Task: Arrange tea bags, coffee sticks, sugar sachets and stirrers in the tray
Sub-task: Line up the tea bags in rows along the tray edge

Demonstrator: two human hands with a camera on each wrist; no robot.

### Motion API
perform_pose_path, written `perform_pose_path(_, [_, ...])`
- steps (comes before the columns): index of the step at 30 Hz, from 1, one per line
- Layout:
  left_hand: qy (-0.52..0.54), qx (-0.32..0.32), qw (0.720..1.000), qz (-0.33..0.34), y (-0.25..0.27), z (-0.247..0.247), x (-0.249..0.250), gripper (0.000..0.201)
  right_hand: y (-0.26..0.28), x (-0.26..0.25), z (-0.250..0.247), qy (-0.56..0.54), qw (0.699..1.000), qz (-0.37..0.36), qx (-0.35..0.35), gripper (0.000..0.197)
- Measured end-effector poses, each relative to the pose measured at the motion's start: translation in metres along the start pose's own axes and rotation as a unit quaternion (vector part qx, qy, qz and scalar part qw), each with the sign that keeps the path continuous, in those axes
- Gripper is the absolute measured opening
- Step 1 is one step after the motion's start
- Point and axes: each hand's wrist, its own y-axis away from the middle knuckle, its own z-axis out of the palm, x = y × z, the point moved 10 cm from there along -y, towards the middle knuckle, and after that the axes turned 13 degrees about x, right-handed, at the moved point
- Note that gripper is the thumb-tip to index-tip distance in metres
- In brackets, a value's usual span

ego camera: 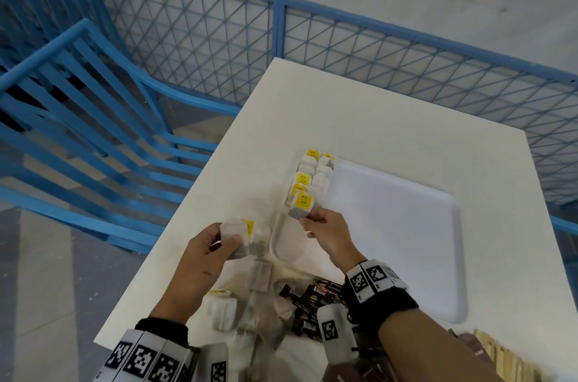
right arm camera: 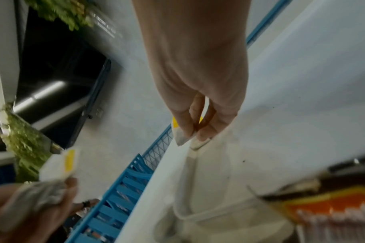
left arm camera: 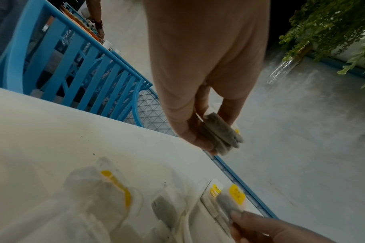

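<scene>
Blue mesh railing and a slatted blue chair (ego camera: 93, 119) border the white tabletop (ego camera: 391, 119) where a refreshment tray is being stocked. At the centre, a paper tea bag with a yellow tag (ego camera: 300, 205) is pinched by its near edge between thumb and fingertips of the right hand (ego camera: 328, 236), held at the near end of a double row of matching tea bags (ego camera: 312, 175) laid along the left side of the white rounded plastic tray (ego camera: 406, 225); most of the tray is bare. The left hand (ego camera: 203, 259) grips a small stack of further tea bags (ego camera: 237, 237) above the tabletop, just left of the tray's near corner. Loose tea bags (ego camera: 223, 309) and a heap of dark brown coffee sticks (ego camera: 312, 297) lie nearer the person, with pale wooden stirrers (ego camera: 500, 356) at the lower right edge; sugar sachets cannot be made out. Judging by the layout, the tea-bag step is under way, and the next move calls for setting the pinched bag down in line with the row, then drawing another from the left hand's stack.
</scene>
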Motion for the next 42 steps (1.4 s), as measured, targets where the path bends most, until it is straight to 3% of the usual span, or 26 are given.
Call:
perform_pose_path(13, [-0.005,0.000,1.000,-0.002,-0.001,-0.006,-0.002,0.016,-0.019,-0.004,0.002,0.094,0.993,-0.042,0.064,0.039])
perform_pose_path(16, [-0.001,-0.007,1.000,0.001,0.001,-0.003,0.001,0.031,-0.021,-0.004,0.001,0.099,0.991,-0.050,0.072,0.042])
perform_pose_path(21, [0.002,-0.004,1.000,0.002,-0.002,-0.002,-0.002,0.021,-0.021,-0.008,0.001,0.102,0.990,-0.065,0.073,0.042])
perform_pose_path(26, [0.008,0.002,1.000,0.000,-0.004,-0.004,-0.004,0.016,-0.008,-0.016,0.002,0.100,0.989,-0.085,0.061,0.026])
perform_pose_path(29, [0.018,0.000,1.000,-0.001,-0.004,-0.002,-0.003,0.017,0.011,-0.025,0.018,0.078,0.992,-0.100,0.007,0.013])
perform_pose_path(32, [0.027,-0.008,1.000,-0.003,-0.003,0.004,-0.002,0.017,0.042,-0.038,0.038,0.061,0.987,-0.116,-0.092,0.016])
perform_pose_path(35, [0.030,-0.008,0.999,0.007,-0.002,0.008,0.002,0.017,0.074,-0.044,0.052,-0.008,0.975,-0.071,-0.209,0.017])
perform_pose_path(37, [0.031,-0.009,0.999,0.014,0.000,0.011,0.005,0.016,0.088,-0.044,0.056,-0.052,0.964,-0.044,-0.259,0.006])
perform_pose_path(42, [0.017,-0.028,0.999,0.033,0.009,0.020,0.011,0.018,0.088,-0.034,0.047,-0.108,0.960,-0.011,-0.257,0.016])
